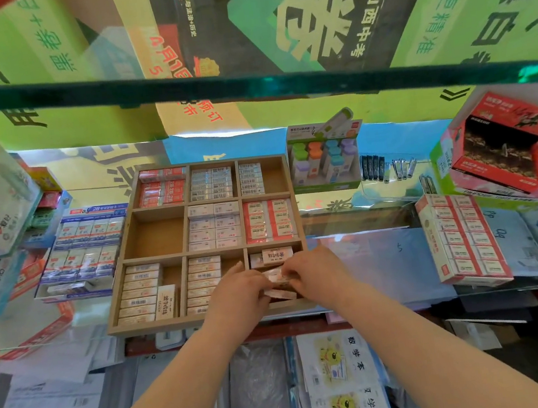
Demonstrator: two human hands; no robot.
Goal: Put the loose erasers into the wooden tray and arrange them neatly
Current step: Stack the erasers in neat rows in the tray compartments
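Nine square compartments divide the wooden tray point(120, 329), a flat box of pale, matte board sitting at the centre of the frame on a glossy glass worktop point(388, 266). Most compartments hold neat stacks of small rectangular erasers in shiny paper sleeves; the middle-left one shows bare wood.

Your left hand point(238, 296) and right hand point(318, 276) meet over the tray's lower-right compartment, just below centre of the frame. The fingers of both are pinched on the loose erasers point(278, 284), a few slim wrapped blocks held between the two grips, right above that compartment. One more eraser point(273, 256) lies flat at the compartment's far side, beyond your knuckles.

Right of the tray stands a red-and-white carton of erasers point(464, 239); left of it, a blue-and-white display box point(82, 249). A dark green shelf edge point(245, 83) crosses the upper frame.
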